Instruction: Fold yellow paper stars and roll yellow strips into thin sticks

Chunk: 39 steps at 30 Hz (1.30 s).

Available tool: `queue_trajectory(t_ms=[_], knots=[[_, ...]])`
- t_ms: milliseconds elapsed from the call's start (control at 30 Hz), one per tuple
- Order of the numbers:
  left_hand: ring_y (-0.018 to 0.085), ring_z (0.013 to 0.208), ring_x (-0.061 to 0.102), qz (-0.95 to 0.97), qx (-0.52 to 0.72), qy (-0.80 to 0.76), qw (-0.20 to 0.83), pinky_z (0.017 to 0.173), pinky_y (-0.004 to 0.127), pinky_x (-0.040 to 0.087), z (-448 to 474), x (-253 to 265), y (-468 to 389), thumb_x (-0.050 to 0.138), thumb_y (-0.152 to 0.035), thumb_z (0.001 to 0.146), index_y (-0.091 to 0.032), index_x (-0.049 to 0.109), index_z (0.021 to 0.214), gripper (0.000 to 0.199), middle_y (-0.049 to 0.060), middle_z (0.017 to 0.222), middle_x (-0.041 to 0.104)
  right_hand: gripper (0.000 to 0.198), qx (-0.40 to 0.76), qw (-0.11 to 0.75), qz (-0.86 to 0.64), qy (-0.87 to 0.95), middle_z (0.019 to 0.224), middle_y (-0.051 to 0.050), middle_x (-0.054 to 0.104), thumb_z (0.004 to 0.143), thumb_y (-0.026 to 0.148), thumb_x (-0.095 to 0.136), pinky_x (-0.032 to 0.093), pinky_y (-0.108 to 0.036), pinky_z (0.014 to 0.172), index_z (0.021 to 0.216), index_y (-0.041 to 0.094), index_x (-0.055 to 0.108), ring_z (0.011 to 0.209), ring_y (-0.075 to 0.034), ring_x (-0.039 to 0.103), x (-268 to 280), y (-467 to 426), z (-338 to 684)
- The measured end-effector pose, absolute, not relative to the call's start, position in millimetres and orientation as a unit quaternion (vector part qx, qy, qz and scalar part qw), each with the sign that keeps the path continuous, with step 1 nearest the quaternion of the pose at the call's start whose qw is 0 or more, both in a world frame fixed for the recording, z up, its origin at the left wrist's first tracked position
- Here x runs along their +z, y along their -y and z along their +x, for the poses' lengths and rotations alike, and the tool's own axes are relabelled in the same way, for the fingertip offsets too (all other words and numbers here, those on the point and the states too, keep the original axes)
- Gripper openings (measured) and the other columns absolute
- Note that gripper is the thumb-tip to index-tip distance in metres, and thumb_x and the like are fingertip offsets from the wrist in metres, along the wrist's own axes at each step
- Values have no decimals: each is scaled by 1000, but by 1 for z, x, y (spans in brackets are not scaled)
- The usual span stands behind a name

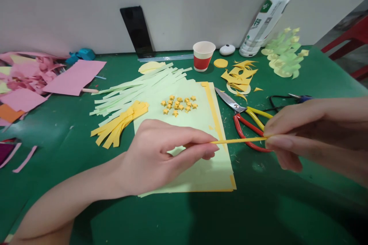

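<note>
Right hand point(316, 116), left hand point(156, 153), pinched yellow strip point(238, 141), thin, nearly straight

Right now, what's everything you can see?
Strip: 1, yellow, front
Sheets: several, green, yellow, centre
Stars: many, yellow, on sheets
Loose strips: many, green, yellow, left
Scissors: 1, red, yellow handles, right
Scraps: several, yellow, behind scissors
Round papers: several, yellowish, back
Cup: 1, red, white, back
Slab: 1, black, against wall
Bottle: 1, white, green, against wall
Oval object: 1, white, beside bottle
Papers: many, mostly pink, left
Object: 1, blue, back left
Decoration: 1, green, back right
Tool: 1, blue, right
Chair: 1, red, right
Table: 1, green, beneath
Left hand, right hand: 2, bare, front
</note>
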<state>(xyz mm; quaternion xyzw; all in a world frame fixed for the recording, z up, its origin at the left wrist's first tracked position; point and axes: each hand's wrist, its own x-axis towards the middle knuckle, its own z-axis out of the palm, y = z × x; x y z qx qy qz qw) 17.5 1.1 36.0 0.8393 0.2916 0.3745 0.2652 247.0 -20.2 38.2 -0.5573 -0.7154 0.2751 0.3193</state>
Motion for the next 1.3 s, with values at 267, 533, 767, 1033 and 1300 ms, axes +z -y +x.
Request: queue_trajectory(t_ms=[267, 533, 767, 1033, 1300], knots=[[4, 36, 50, 832, 387, -284, 279, 37, 12, 43, 17, 35, -2, 64, -11, 75, -15, 68, 71, 7, -2, 61, 71, 20, 279, 304, -554, 723, 45, 2, 52, 77, 44, 57, 39, -23, 35, 66, 28, 60, 40, -12, 51, 45, 23, 241], [2, 38, 53, 831, 385, -285, 284, 46, 8, 48, 17, 32, -2, 64, -10, 76, -15, 67, 69, 9, -4, 59, 70, 24, 293, 320, -559, 706, 42, 2, 52, 72, 49, 61, 38, -22, 31, 62, 27, 61, 35, -11, 50, 43, 23, 243], [8, 51, 65, 786, 299, -331, 429, 48, 8, 52, 18, 32, -6, 58, -14, 80, -15, 67, 68, 15, -2, 58, 70, 26, 282, 298, -571, 711, 41, 1, 53, 71, 49, 62, 36, -18, 27, 62, 25, 62, 34, -11, 50, 41, 15, 244], [13, 56, 68, 697, 77, -298, 648, 52, 18, 56, -4, 27, -43, 50, -20, 86, -15, 64, 71, 21, 2, 64, 71, 18, 356, 302, -558, 687, 43, 0, 55, 70, 36, 67, 40, -18, 32, 64, 19, 62, 36, -11, 51, 39, -1, 259], [10, 68, 68, 632, 151, -340, 680, 62, 17, 54, 18, -6, -35, 54, -30, 85, -14, 66, 88, 21, 7, 84, 72, 14, 599, 128, -471, 636, 45, 3, 57, 71, 26, 63, 38, -14, 35, 64, 16, 57, 38, -7, 52, 21, -15, 234]])
